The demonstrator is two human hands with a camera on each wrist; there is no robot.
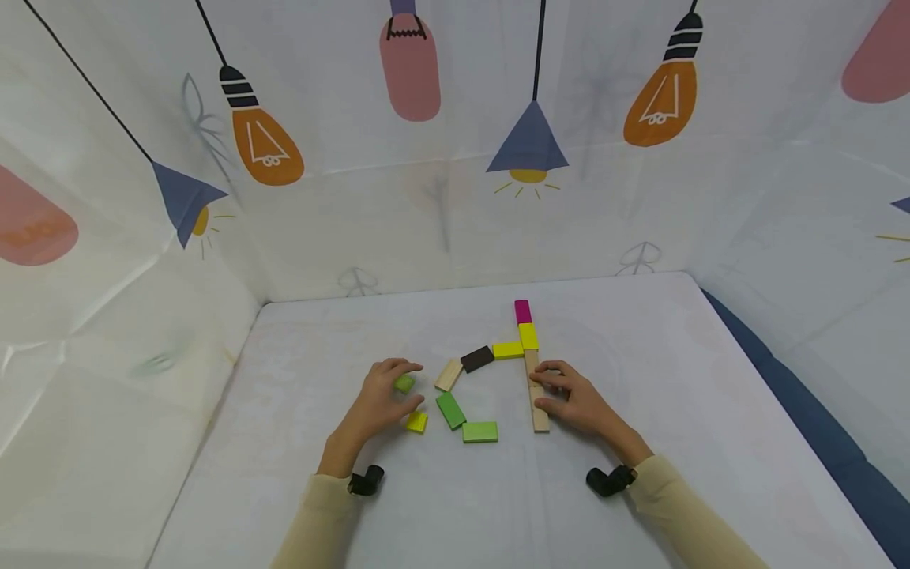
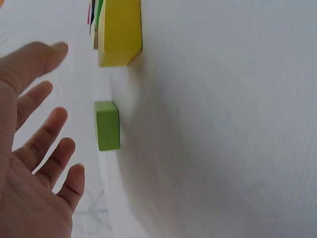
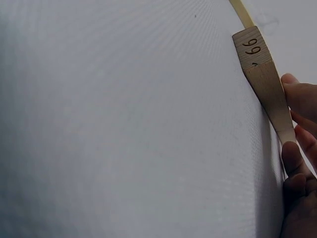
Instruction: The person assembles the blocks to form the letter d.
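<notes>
My left hand (image 1: 380, 399) is spread with nothing held. Beneath its fingers lies a small light-green block (image 2: 107, 126), and near the thumb a yellow block (image 1: 417, 422). In the left wrist view, the fingers are apart from both blocks. My right hand (image 1: 579, 399) touches plain wooden blocks (image 1: 538, 411) laid end to end, its thumb and fingertips along their right side. The right wrist view shows dark digits on one wooden block (image 3: 253, 48). Beyond these are an upright yellow block (image 1: 528, 337) and a magenta block (image 1: 522, 311).
From the upright row, a curve runs left through a yellow block (image 1: 508, 350), a dark brown block (image 1: 477, 359), a wooden block (image 1: 449, 374) and two green blocks (image 1: 451, 411). The white table (image 1: 455, 514) meets a patterned curtain (image 1: 455, 213) at its back.
</notes>
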